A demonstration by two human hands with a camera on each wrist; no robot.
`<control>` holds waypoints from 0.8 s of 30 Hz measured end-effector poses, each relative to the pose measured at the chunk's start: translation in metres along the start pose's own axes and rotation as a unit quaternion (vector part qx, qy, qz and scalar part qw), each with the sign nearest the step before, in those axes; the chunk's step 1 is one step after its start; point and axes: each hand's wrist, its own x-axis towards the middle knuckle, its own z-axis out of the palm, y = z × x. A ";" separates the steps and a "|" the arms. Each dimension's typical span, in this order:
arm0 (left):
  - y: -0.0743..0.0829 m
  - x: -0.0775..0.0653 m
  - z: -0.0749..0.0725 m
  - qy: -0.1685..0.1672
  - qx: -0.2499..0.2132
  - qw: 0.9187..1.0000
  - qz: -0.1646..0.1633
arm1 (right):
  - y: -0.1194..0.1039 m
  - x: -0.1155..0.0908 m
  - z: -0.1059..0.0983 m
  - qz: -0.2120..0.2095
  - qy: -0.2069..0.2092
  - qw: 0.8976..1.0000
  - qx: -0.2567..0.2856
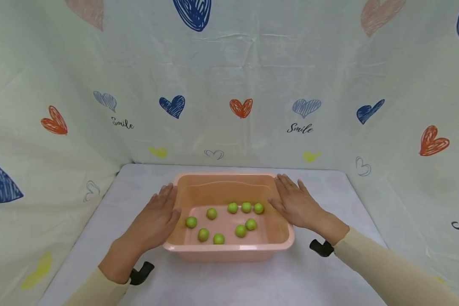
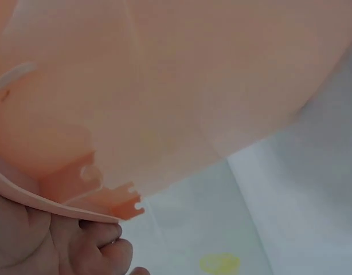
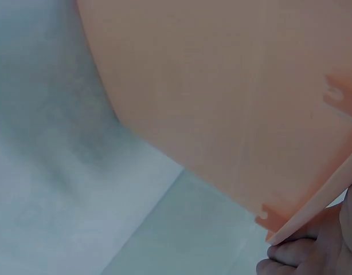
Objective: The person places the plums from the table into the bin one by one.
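Observation:
A pink plastic basin stands on the table, and several small round green fruits lie scattered over its floor. With straight fingers, my left hand rests on the basin's left rim, its thumb lying towards the inside. On the opposite side, my right hand touches the right rim, fingers extended and pointing away from me. Both wrist views look at the basin's outer walls from below the rim. There the left palm and the right fingers lie against the rim.
A white cloth covers the table. Behind it and at both sides hangs a pale curtain printed with hearts and the word Smile. A black strap piece shows at the left wrist and at the right wrist.

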 end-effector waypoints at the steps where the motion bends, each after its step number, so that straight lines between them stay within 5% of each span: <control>1: 0.002 0.002 0.000 -0.001 0.002 1.000 -0.003 | 0.002 0.001 0.000 0.002 -0.001 1.000 0.000; 12: 0.007 0.022 0.002 -0.030 0.021 0.999 -0.021 | 0.012 0.008 0.003 0.023 -0.003 1.000 0.006; 24: 0.006 0.015 0.001 -0.028 0.004 0.999 -0.041 | 0.010 0.009 0.011 0.016 0.013 0.999 0.030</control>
